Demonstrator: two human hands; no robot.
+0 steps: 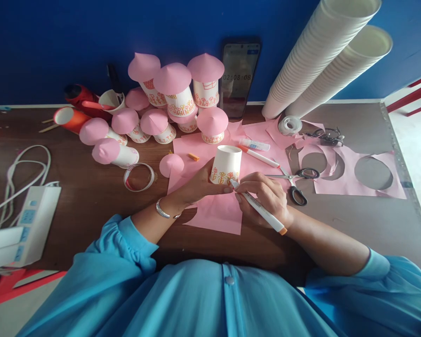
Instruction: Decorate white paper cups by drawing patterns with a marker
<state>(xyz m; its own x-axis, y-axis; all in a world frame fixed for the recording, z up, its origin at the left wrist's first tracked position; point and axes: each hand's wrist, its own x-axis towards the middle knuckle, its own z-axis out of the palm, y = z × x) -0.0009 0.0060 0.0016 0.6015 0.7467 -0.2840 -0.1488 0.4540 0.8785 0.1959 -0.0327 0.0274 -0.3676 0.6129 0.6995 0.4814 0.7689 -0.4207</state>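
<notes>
My left hand (205,182) is closed around the lower side of a white paper cup (227,161). Red and orange flowers are drawn along the cup's lower band. In my right hand (266,196) is a white marker (261,210) with an orange end, its tip at the flowers on the cup. Beneath both hands lies pink paper (219,217). Just beyond the cup rest a red-and-white marker (261,157) and a glue stick (254,144). An orange marker cap (193,157) and a small pink paper cone (171,165) lie left of the cup.
Several decorated cups with pink cone roofs (177,86) stand at the back left. A phone (239,79) showing a timer leans on the blue wall. Scissors (296,182), clear tape (290,125) and tall cup stacks (315,56) are to the right. A power strip (38,224) lies left.
</notes>
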